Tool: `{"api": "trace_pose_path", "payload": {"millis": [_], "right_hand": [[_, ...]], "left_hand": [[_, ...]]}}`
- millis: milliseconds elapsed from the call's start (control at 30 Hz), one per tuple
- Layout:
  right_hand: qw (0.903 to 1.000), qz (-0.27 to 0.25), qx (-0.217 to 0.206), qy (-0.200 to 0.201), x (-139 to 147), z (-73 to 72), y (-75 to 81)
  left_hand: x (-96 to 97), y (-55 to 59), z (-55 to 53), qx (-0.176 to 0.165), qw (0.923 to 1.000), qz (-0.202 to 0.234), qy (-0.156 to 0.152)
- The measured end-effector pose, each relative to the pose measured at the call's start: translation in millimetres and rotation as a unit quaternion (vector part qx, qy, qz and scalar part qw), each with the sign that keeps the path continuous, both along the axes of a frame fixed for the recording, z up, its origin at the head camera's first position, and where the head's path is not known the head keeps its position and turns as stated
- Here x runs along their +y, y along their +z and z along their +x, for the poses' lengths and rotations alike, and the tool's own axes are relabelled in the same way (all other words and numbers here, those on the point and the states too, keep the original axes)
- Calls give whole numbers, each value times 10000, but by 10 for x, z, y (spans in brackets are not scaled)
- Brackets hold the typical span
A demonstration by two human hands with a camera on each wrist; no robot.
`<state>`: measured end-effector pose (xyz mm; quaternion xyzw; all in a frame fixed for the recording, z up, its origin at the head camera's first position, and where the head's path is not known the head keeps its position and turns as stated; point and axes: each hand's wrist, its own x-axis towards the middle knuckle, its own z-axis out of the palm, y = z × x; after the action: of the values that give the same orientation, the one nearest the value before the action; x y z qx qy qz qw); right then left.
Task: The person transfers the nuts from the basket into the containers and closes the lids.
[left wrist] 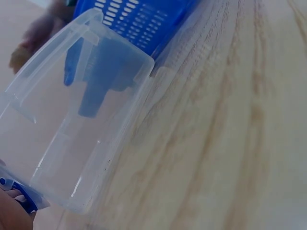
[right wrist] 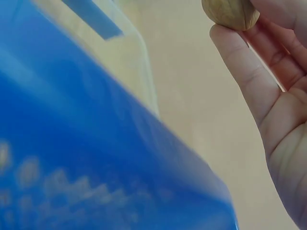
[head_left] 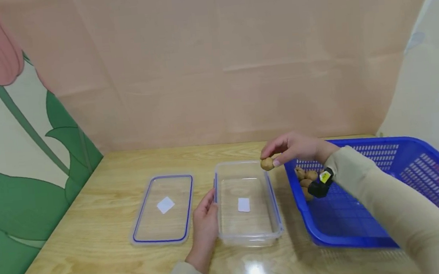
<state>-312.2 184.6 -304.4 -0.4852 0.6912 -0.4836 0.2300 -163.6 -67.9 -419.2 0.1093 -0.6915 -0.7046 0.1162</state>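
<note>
9 o'clock wall of the clear box is touched by the left hand; finger curl can't be told. Lid is laid flat at box's 9 o'clock. Blue basket at 3 o'clock, loose walnuts inside its 10 o'clock side. Held walnut is pinched by right hand, thumb against fingertips, near box's 1 o'clock corner. Probably light, hard, low-slip; best gripped across widest girth.

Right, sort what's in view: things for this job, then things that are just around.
For the job, it seems:
right hand, pinching a walnut
blue basket, holding more walnuts
clear container, left hand at its side
lid, probably

Just around:
flower mural
brown sheet
</note>
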Motion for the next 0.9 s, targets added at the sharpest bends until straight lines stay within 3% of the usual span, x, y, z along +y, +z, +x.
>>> {"api": "trace_pose_path", "payload": {"millis": [167, 300, 500, 667, 900], "right_hand": [[9985, 102, 90, 523, -265, 23, -50], [9962, 462, 20, 739, -437, 56, -63], [9924, 819, 132, 912, -672, 77, -146], [9894, 1071, -37, 977, -788, 96, -220], [9827, 1506, 29, 1078, -898, 89, -344]], "left_hand": [[13, -2, -1, 88, 10000, 11, -11], [28, 3, -11, 48, 9999, 49, -87], [40, -3, -26, 104, 9999, -10, -115], [64, -22, -47, 238, 9996, -86, -158], [83, -41, -41, 186, 9994, -164, -251]]}}
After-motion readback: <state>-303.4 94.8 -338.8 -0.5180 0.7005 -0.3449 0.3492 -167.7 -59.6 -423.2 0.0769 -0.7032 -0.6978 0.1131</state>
